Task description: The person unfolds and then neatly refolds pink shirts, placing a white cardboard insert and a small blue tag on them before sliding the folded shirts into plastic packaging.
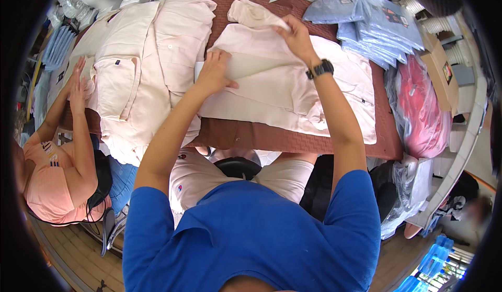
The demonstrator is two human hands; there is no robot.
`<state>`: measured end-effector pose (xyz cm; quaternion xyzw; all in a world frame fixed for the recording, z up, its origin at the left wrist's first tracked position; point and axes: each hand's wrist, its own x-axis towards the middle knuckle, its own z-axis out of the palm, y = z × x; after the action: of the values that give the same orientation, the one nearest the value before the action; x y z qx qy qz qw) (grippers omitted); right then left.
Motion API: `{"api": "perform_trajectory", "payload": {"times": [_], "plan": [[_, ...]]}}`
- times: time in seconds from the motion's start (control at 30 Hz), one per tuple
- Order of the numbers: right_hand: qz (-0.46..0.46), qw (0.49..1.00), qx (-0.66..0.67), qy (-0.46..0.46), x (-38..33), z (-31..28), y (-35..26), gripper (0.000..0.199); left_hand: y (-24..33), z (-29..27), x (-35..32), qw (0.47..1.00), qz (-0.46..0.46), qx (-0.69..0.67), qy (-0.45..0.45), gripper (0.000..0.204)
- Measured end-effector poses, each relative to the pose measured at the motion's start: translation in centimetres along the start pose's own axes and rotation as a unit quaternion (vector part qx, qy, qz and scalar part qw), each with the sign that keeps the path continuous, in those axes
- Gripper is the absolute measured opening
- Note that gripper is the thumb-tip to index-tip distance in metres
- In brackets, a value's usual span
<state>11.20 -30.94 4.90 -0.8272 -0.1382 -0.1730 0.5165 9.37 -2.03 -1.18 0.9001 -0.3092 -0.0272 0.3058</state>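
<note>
Shirt [261, 85] beneath left fingers [223, 55]

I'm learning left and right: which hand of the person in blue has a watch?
The right hand, holding pale cloth, has the black watch; the left hand has none.

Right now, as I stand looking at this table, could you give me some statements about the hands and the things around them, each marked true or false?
1. The right hand grips part of the pale garment. True.
2. The person wears the black watch on the left. False: on the right.
3. The left hand touches the pale garment. True.
4. The tablecloth is green. False: it is brown.
5. The wrapped blue packages lie to the right of the right hand. True.
6. Only one person's hands show. False: another person's hands show at the left.
</note>
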Motion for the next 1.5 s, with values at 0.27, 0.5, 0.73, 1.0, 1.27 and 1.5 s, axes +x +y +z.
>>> {"api": "perform_trajectory", "payload": {"times": [0.27,0.5,0.73,1.0,1.27,1.5], "plan": [[-0.103,0.966,-0.163,-0.173,-15.1,-2.6,-6.4,0.032,-0.2,0.5,0.0,0.993,0.008,-0.102,0.063,0.117],[0.080,0.761,-0.628,-0.140,-13.6,-20.0,6.8,0.038,-0.9,0.7,0.1,0.997,-0.022,-0.070,-0.009,0.094],[0.071,0.662,-0.728,-0.161,-14.1,-24.9,11.5,0.026,-0.4,0.5,0.2,0.997,-0.031,-0.068,-0.018,0.095],[0.051,0.596,-0.801,-0.002,-15.7,-29.7,5.6,0.016,-1.9,0.9,0.2,0.997,-0.033,-0.062,-0.026,0.097],[0.091,0.668,-0.731,0.100,-26.1,-26.5,-5.3,0.009,-1.9,1.3,0.3,0.998,-0.024,-0.049,-0.012,0.094],[0.267,0.708,-0.640,0.133,-33.3,-27.0,1.4,0.029,-1.4,0.8,0.2,0.997,-0.024,-0.062,-0.024,0.087]]}}
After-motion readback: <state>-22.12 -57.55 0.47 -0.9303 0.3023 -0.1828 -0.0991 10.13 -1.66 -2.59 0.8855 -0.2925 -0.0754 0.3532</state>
